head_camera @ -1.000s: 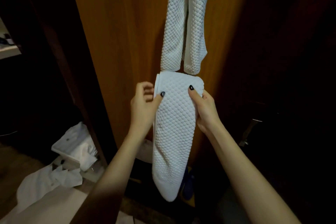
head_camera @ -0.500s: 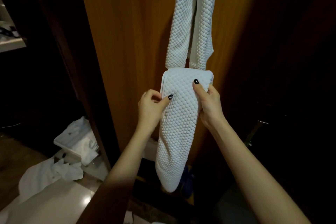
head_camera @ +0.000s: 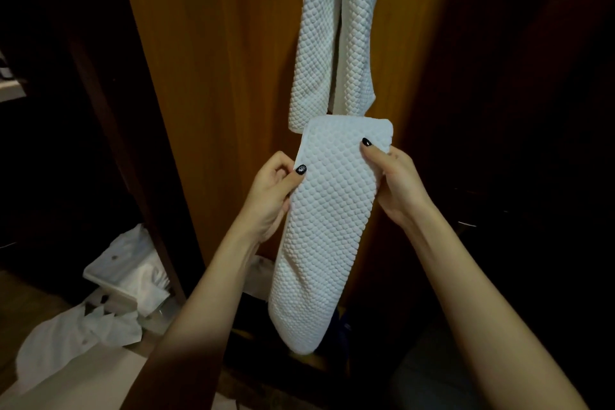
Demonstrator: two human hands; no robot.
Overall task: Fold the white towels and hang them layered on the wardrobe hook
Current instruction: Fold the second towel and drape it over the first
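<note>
A white waffle-textured towel hangs doubled down the wooden wardrobe panel; the hook is out of view above the frame. Just below its ends I hold a second folded white towel upright, its folded bottom hanging down. My left hand pinches its upper left edge with thumb on the front. My right hand grips its upper right edge, thumb on the front and fingers behind.
A white open box with white cloth in it lies on the floor at lower left, next to more white fabric. Dark wardrobe space lies to the right and left of the panel. Something blue shows behind the held towel's bottom.
Both hands have lifted the folded towel upward, so its top edge now overlaps the lower ends of the hanging towel.
</note>
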